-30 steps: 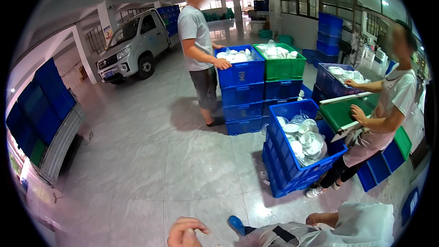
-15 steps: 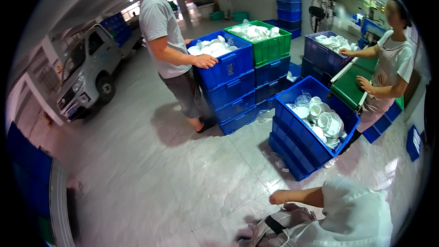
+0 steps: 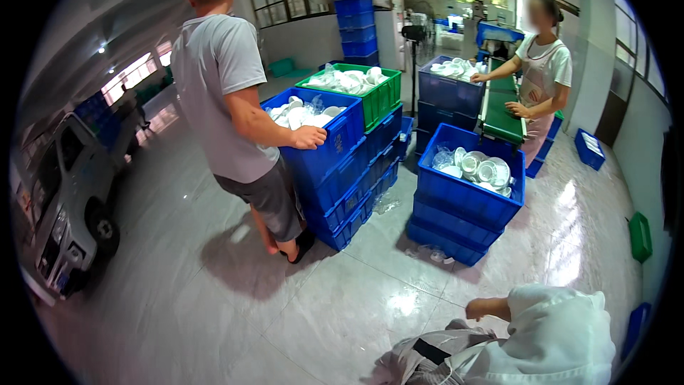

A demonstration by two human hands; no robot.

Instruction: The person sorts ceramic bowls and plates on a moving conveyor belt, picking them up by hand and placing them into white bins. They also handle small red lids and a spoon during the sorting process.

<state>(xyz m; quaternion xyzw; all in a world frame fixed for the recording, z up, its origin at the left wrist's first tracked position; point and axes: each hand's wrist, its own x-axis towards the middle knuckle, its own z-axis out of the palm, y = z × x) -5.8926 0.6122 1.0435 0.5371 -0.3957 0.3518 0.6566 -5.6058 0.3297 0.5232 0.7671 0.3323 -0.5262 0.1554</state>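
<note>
My right hand [image 3: 479, 308] shows low in the view, just past my white sleeve [image 3: 559, 328]. Its fingers look curled closed, and I see nothing in them. My left hand is out of view. Beyond my right hand, and apart from it, stands the nearest stack of blue plastic crates [image 3: 456, 203]. White bowls or cups [image 3: 491, 171] and some clear plastic fill its top crate. On the left, a person in a grey T-shirt [image 3: 221, 64] rests a hand [image 3: 308, 137] on the rim of another blue crate [image 3: 338, 146] full of white ware.
A green crate [image 3: 381, 103] of white ware stands behind the blue one. At right, a person in an apron [image 3: 541, 85] works by a green conveyor belt [image 3: 502, 110]. A pickup truck [image 3: 68, 192] is parked left. Plastic scraps [image 3: 431, 253] lie on the tiled floor.
The view has swung to the right and come up, so the stacks and people sit further left. My right hand appears closer to my body. The person at left keeps a hand on the crate.
</note>
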